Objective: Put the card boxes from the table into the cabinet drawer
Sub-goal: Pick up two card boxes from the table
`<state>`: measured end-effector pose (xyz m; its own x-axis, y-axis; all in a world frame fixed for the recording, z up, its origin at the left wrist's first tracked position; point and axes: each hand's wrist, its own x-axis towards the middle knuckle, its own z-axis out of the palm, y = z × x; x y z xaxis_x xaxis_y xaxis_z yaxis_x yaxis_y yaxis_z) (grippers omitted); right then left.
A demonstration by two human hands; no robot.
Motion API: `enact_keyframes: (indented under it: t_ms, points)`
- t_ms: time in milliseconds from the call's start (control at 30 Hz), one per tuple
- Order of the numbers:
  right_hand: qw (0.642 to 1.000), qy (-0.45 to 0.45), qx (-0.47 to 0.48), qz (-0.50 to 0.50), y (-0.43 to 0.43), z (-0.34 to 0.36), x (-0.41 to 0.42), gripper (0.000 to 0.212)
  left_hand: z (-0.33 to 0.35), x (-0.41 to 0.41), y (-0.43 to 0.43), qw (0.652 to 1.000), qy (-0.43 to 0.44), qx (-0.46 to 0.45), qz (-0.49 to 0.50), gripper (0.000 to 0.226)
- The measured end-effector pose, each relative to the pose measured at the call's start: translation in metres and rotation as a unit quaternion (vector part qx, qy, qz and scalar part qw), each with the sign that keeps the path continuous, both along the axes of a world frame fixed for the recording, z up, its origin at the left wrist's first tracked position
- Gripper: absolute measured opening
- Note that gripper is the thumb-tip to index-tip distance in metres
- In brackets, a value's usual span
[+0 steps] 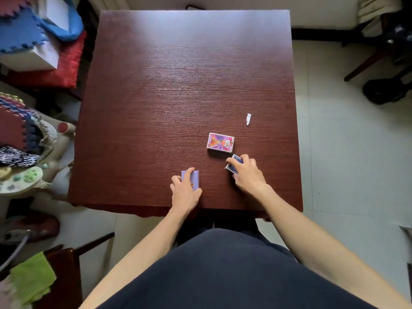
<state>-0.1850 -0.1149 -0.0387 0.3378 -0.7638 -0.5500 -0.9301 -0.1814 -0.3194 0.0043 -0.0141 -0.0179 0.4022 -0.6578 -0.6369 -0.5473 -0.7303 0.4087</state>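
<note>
Three card boxes are on the dark wooden table (156,97), near its front right part. A purple and pink card box (220,142) lies flat and untouched. Just in front of it, my right hand (247,172) is closed around a dark blue card box (235,160), which is mostly hidden by my fingers. Further left, near the front edge, my left hand (186,190) grips a pale lilac card box (195,178) with fingers over its top. No cabinet drawer is in view.
A small white paper scrap (248,119) lies on the table, right of centre. Foam mats, a red cushion (66,63) and a toy walker (33,172) crowd the left side. A chair (66,264) stands at the lower left. Tiled floor (345,163) lies to the right.
</note>
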Motion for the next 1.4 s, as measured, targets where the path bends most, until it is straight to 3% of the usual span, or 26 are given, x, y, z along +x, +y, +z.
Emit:
enact_keyframes:
  t_ms: [167, 333, 467, 600, 800, 933, 1100, 1233, 1400]
  points:
    - [0.966, -0.157, 0.072, -0.191, 0.034, 0.008, -0.034, 0.054, 0.012, 0.018, 0.024, 0.989, 0.131, -0.040, 0.049, 0.069]
    - [0.833, -0.278, 0.194, -0.438, 0.089, 0.017, -0.068, 0.051, 0.021, 0.036, 0.054, 0.940, 0.299, 0.007, 0.163, 0.058]
    - [0.737, -0.306, 0.210, -0.565, 0.134, 0.018, -0.083, 0.042, 0.023, 0.042, 0.068, 0.925, 0.336, 0.043, 0.174, 0.039]
    - [0.672, -0.302, 0.176, -0.653, 0.182, 0.024, -0.089, 0.035, 0.025, 0.040, 0.058, 0.935, 0.341, 0.084, 0.045, 0.040]
    - [0.527, -0.306, 0.114, -0.785, 0.274, 0.016, -0.097, 0.040, 0.022, 0.007, 0.025, 0.921, 0.332, 0.130, -0.156, 0.042]
    - [0.415, -0.309, 0.077, -0.852, 0.347, 0.011, -0.094, 0.043, 0.018, -0.037, 0.022, 0.897, 0.308, 0.174, -0.266, 0.043]
    - [0.286, -0.335, 0.018, -0.898, 0.425, 0.010, -0.086, 0.033, 0.018, -0.105, 0.039, 0.846, 0.271, 0.208, -0.408, 0.046]
    - [0.210, -0.339, -0.030, -0.917, 0.478, 0.008, -0.087, 0.030, 0.023, -0.167, 0.066, 0.807, 0.255, 0.224, -0.483, 0.047]
    - [0.137, -0.344, -0.052, -0.927, 0.540, 0.004, -0.105, 0.030, 0.024, -0.240, 0.116, 0.792, 0.229, 0.247, -0.509, 0.047]
